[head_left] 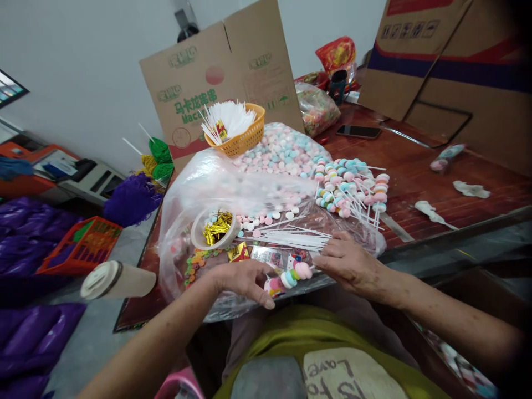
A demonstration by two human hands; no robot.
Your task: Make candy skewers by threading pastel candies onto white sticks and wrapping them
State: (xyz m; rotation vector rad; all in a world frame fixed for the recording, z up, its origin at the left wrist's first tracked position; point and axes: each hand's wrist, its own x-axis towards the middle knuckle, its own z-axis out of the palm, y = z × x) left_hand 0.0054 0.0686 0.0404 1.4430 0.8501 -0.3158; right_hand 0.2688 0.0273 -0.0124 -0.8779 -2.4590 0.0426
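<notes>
Near the table's front edge is a marshmallow skewer (293, 275) with pink, white, green and blue pieces. My left hand (245, 280) curls around its left end, thumb below and fingers above. At the other end, the closed fingers of my right hand (349, 263) pinch the stick; the fingertips are partly hidden. Just beyond my right hand lies a bundle of white sticks (291, 238). Loose pastel candies (274, 147) spill from a clear plastic bag (195, 183). A bowl (194, 235) of gold twist ties (218, 227) stands beyond my left hand, near a small yellow-and-red packet (238, 252).
Finished-looking skewers (349, 185) are piled at the right. Behind the candies stand an orange basket (245, 141) of white sticks and a cardboard box (224, 72). A lidded cup (124, 280) sits at the left edge. A phone (358, 131) lies farther back.
</notes>
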